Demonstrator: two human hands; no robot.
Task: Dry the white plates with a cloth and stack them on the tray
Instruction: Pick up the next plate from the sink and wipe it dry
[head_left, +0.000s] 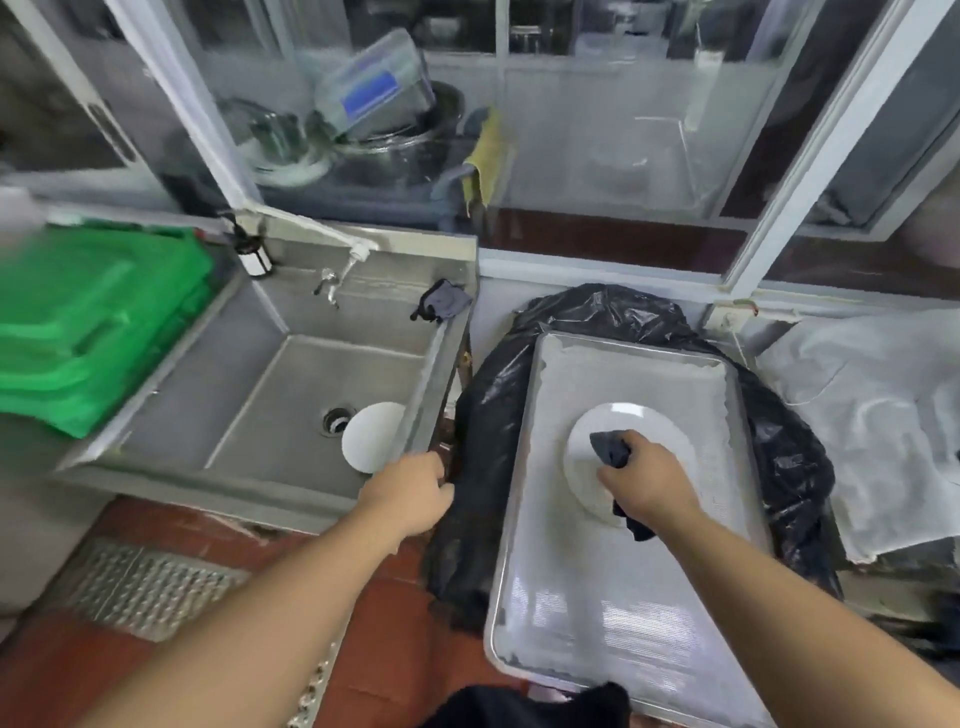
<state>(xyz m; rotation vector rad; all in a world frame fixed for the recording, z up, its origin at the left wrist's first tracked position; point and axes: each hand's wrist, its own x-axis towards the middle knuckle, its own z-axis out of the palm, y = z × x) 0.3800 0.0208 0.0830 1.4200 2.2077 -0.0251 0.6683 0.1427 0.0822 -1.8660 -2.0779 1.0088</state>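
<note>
Both forearms extend forward from the lower edge of the view. The right hand (647, 480) is curled around a dark grey crumpled cloth (613, 449) and bears down on a round white plate (631, 457). That plate lies flat on a rectangular silver metal tray (597, 597) with a raised rim. The tray rests on a glossy black plastic bag (485, 415) that spreads out past its left and far edges.

The left hand (410, 493) sits at the near right corner of the stainless steel sink (249, 384), fingers bent downward; whether it grips the rim cannot be determined.

A second round white plate (371, 436) stands tilted inside the basin, against its right wall, just beside the drain (336, 420). A small dark rag (441, 301) rests on the sink's far right corner.

A stack of green plastic crates (88, 322) stands left of the sink. The floor (374, 623) below is red-brown tile. Beyond, glass partitions in pale frames enclose metal bowls (395, 135).
</note>
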